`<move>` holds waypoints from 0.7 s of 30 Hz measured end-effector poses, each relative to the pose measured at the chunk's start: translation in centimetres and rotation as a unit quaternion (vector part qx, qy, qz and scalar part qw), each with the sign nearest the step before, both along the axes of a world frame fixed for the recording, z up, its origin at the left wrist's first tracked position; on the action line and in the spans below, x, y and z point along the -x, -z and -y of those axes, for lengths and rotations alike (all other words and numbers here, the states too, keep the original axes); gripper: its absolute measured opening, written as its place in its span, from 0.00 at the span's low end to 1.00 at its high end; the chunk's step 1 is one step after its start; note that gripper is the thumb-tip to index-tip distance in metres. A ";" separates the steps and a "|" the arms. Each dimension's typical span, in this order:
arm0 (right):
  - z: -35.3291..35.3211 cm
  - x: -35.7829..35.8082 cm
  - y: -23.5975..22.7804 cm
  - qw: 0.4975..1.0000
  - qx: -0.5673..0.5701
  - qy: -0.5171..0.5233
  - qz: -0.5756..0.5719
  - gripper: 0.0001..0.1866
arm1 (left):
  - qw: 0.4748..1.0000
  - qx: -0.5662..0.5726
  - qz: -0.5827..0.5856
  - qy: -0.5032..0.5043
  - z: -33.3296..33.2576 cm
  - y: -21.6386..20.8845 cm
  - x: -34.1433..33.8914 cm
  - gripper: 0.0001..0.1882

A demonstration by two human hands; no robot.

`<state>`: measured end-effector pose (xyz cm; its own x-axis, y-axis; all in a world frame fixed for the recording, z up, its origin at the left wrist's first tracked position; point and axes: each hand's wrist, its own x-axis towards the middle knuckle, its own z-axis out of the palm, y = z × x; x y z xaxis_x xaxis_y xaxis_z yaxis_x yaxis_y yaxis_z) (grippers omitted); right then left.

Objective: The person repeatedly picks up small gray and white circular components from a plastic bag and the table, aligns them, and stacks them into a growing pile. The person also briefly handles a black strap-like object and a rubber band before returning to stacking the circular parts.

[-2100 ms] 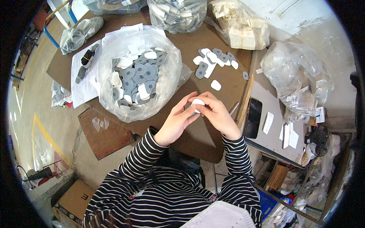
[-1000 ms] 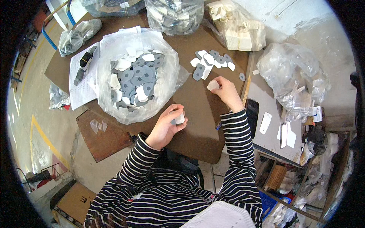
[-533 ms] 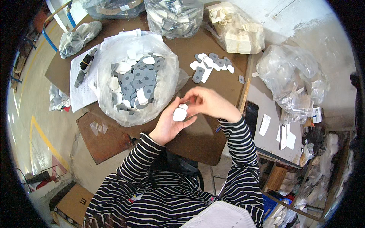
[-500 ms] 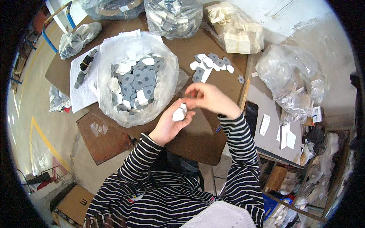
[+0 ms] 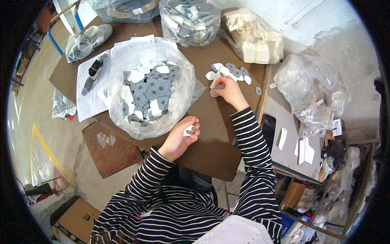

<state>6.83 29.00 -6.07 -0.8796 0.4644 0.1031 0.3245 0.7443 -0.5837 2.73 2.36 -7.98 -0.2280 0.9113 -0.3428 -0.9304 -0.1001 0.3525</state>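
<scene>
My left hand (image 5: 181, 136) is curled round a few small flat pads (image 5: 188, 130), white with a bit of grey, just right of the big clear bag. Farther off, my right hand (image 5: 230, 92) pinches a grey pad (image 5: 214, 92) at the near edge of a loose pile of pads (image 5: 232, 70). These pads are rounded, grey on some faces with a darker round spot, white on others. The open clear plastic bag (image 5: 118, 81) on the brown table holds many more of the same grey and white pads. My fingers hide part of what each hand holds.
Printed sheets (image 5: 83, 107) lie under and left of the bag, with a black and grey strap-like item (image 5: 93, 74) on them. Filled plastic bags (image 5: 191, 22) line the far edge. A grey side table (image 5: 280, 156) stands at the right, near a small fan (image 5: 336, 156).
My right hand has left my left hand and reached forward to the loose pile, pinching a grey pad there. My left fingers have closed more round the white pads.
</scene>
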 end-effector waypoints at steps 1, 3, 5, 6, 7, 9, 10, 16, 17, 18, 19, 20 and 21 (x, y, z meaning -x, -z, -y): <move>0.0 -0.1 -0.6 0.999 0.044 0.003 0.028 0.15 | 1.000 -0.010 -0.008 0.005 0.0 0.4 0.0 0.11; 0.5 -0.3 -1.9 0.986 0.162 -0.005 0.035 0.13 | 1.000 -0.009 -0.015 0.008 0.0 -0.1 0.0 0.15; 1.6 -1.6 -2.9 0.953 0.304 -0.023 -0.007 0.11 | 1.000 0.012 -0.015 0.006 -0.2 -1.1 0.0 0.20; 2.9 -2.2 -4.0 0.927 0.371 -0.041 -0.020 0.12 | 1.000 0.003 -0.004 -0.002 -0.2 -1.2 0.0 0.23; 4.1 -2.5 -5.0 0.916 0.395 -0.067 -0.005 0.13 | 1.000 -0.007 0.007 -0.010 -0.4 -1.3 0.2 0.25; 6.1 -3.9 -6.5 0.892 0.439 -0.104 0.023 0.15 | 0.999 -0.020 0.033 -0.010 -0.9 -1.7 0.1 0.28; 6.8 -4.2 -6.5 0.879 0.457 -0.133 0.018 0.17 | 0.999 -0.022 0.045 -0.007 -1.2 -1.9 0.1 0.28; 1.7 -2.2 -4.7 0.982 0.187 -0.005 -0.012 0.16 | 0.999 -0.015 0.025 0.016 -1.6 -0.7 -0.7 0.13; 0.3 -1.4 -4.1 0.989 0.140 0.043 0.000 0.17 | 1.000 -0.001 0.010 0.027 -1.3 -0.8 -0.9 0.11; -1.1 -0.9 -3.0 0.997 0.047 0.033 -0.047 0.18 | 0.999 0.010 -0.007 0.042 -1.1 -1.2 -1.2 0.11; -2.5 -0.4 -1.8 0.994 -0.046 0.024 -0.093 0.18 | 0.998 0.021 -0.024 0.057 -0.9 -1.9 -1.3 0.10; -3.3 0.1 -0.7 0.981 -0.135 0.010 -0.137 0.19 | 0.993 0.047 -0.075 0.074 -0.6 -3.8 -1.5 0.11; -3.5 0.5 -0.1 0.982 -0.145 0.006 -0.119 0.19 | 0.991 0.024 -0.111 0.067 0.0 -4.7 -1.6 0.12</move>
<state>6.36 32.48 -5.97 -0.8097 0.3946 0.4344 0.2139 0.8877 -0.4078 4.30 2.40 -3.33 -0.1801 0.9222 -0.3422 -0.8333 0.0418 0.5513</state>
